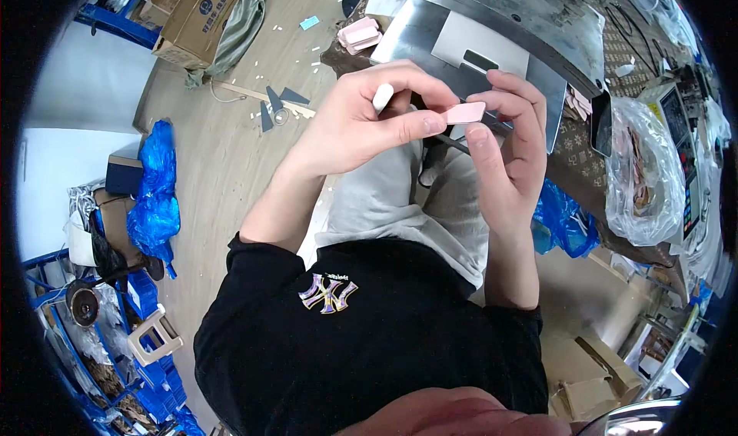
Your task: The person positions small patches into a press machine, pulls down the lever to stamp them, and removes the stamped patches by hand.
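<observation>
My left hand (361, 117) is closed, pinching a small flat pink piece (466, 113) between thumb and index finger. Tucked inside the same hand is a white object with a rounded end (383, 98); the rest of it is hidden. Beside the free end of the pink piece is my right hand (511, 144), its fingers curved and apart. Its thumb and index fingertips are close to the piece; whether they touch it I cannot tell. Beyond the hands, a metal plate (453, 40) with a dark slot lies on the machine's metal bed (407, 32).
Pink pieces (359, 34) are stacked left of the machine (530, 13). A clear plastic bag (644, 171) is at the right, with a blue bag (565, 221) below. Scraps and dark triangular pieces (274, 99) litter the floor; a cardboard box (201, 17) stands at the back left.
</observation>
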`<move>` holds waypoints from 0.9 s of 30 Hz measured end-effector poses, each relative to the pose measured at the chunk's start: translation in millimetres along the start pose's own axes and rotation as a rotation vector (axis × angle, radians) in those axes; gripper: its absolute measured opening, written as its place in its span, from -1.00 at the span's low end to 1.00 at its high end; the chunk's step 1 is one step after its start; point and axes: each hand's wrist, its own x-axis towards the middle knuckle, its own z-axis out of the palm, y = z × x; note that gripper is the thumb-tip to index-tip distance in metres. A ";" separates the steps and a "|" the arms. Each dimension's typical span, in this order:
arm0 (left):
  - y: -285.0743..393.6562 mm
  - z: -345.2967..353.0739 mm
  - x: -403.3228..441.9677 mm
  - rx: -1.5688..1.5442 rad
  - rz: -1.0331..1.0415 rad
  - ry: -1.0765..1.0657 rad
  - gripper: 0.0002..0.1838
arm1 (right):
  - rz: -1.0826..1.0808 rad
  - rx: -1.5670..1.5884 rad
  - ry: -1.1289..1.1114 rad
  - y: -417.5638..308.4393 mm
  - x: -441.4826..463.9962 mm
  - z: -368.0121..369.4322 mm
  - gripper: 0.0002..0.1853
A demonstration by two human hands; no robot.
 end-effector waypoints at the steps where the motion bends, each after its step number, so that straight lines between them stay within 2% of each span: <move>1: 0.5 0.0 -1.5 0.040 0.028 -0.004 -0.72 | -0.024 -0.008 -0.028 -1.5 -1.1 -2.5 -0.78; 4: 4.8 3.1 -5.7 0.089 0.056 -0.009 -0.71 | -0.073 -0.022 -0.082 -5.7 -5.1 -8.1 -0.76; 8: 6.1 10.0 -8.1 0.074 0.105 -0.002 -0.72 | -0.055 0.113 -0.116 -10.9 -8.6 -11.9 -0.73; 11: -1.8 19.0 -9.5 -0.002 0.172 0.008 -0.76 | 0.067 0.427 -0.081 -12.6 -12.6 -10.1 -0.71; 14: -4.9 25.2 -11.0 -0.138 0.172 -0.006 -0.74 | 0.086 0.483 -0.083 -12.8 -16.4 -9.8 -0.70; 20: -6.8 29.1 -13.1 -0.119 0.180 0.005 -0.72 | 0.095 0.565 -0.151 -13.2 -19.8 -14.1 -0.66; 23: -4.3 27.8 -12.9 -0.090 0.196 0.006 -0.72 | 0.205 0.685 -0.124 -16.4 -19.3 -14.5 -0.69; 24: -2.3 26.1 -14.0 -0.018 0.202 0.007 -0.72 | 0.203 0.684 -0.124 -16.6 -19.3 -14.4 -0.69; 27: 2.7 26.2 -14.5 0.124 0.212 0.003 -0.71 | 0.045 0.404 -0.083 -15.2 -20.4 -14.4 -0.70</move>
